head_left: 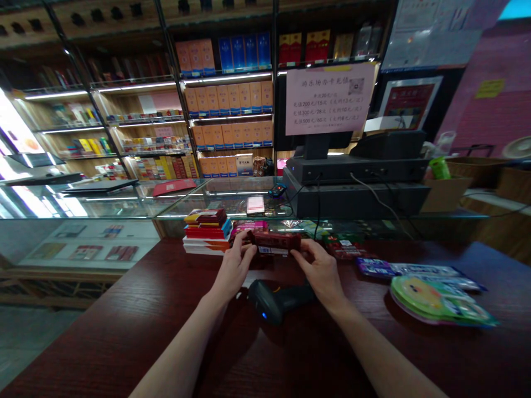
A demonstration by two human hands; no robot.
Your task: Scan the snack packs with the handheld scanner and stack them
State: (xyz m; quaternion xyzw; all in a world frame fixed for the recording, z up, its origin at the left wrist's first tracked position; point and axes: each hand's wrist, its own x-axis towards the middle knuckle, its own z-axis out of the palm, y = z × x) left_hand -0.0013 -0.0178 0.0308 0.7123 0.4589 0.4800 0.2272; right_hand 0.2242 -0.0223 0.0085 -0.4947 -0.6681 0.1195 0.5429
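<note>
Both my hands hold a dark red wrapped snack packet point(277, 241), a long narrow one with a white barcode label facing me. My left hand point(235, 262) pinches its left end, and my right hand point(322, 272) grips the right end between thumb and fingers. Just below the packet, a black handheld barcode scanner point(269, 301) with a small blue light lies on the dark wooden counter point(166, 326). Part of the scanner's handle runs behind my right wrist. Left of my left hand stands a stack of boxes and packets point(207, 232) in white, red, blue and yellow.
On the right lie purple and silver packets point(415, 270) and a green package point(431, 301). Behind the counter are a glass display case point(219, 193), a dark register unit point(357, 190) with cables, and a monitor with a paper notice point(327, 102). Shelves of boxes point(230, 99) line the back.
</note>
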